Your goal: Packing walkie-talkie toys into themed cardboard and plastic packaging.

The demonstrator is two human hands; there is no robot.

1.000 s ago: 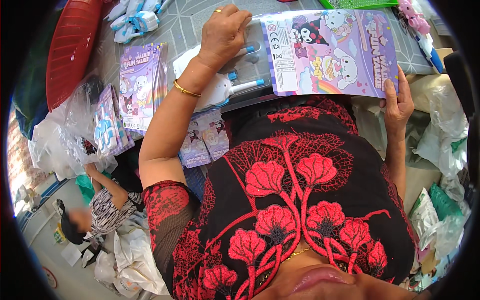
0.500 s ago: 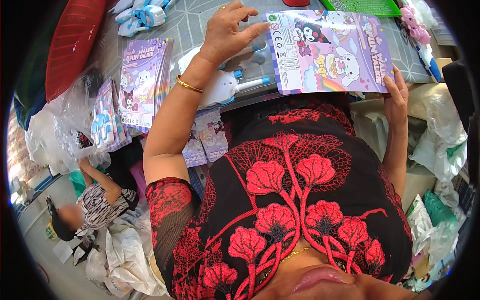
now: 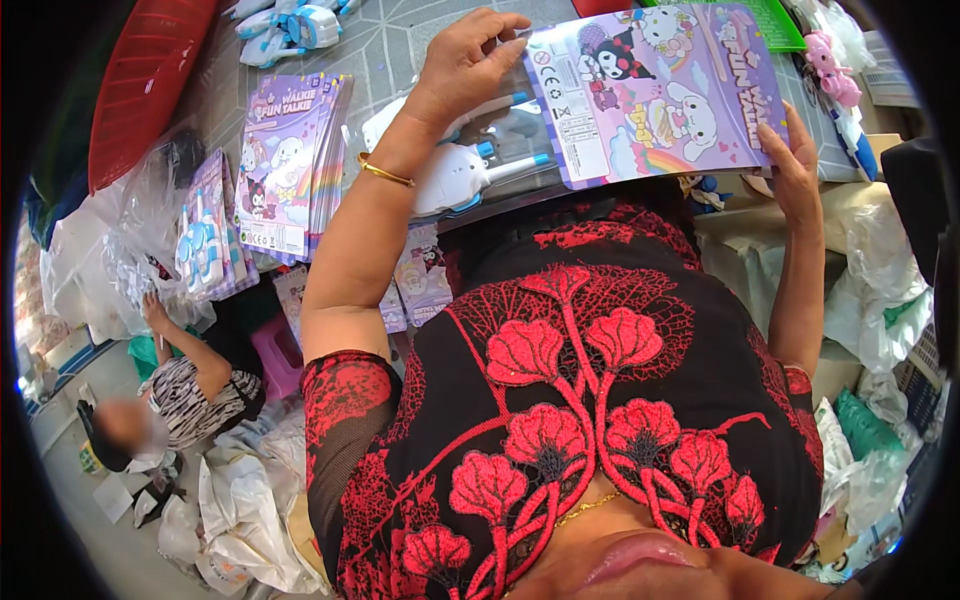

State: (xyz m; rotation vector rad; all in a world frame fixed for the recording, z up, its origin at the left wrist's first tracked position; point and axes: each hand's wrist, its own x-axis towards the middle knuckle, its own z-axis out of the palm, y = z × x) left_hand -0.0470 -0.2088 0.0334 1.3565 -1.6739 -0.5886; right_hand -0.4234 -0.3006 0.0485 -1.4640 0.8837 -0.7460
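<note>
In the head view, stretching the left arm forward over the desk (image 3: 380, 45), bent at the elbow, with a smooth gold bangle (image 3: 385, 174) round it. Bringing the left hand (image 3: 470, 62), loosely curled, to the upper left corner of a stiff, glossy printed card (image 3: 655, 95); impossible to tell whether pinching or merely touching. Grasping the card's right edge with the right hand (image 3: 790, 170), thumb laid over the printed face, elbow bent outward. Holding the card at the desk's near edge, just right of a clear, shiny plastic tray (image 3: 522, 140) with rounded white toys (image 3: 455, 180) tipped in blue. Also visible farther left: a fanned stack of flat lilac cards (image 3: 285, 165), then a ribbed, curved red plastic basket (image 3: 145, 95).
</note>
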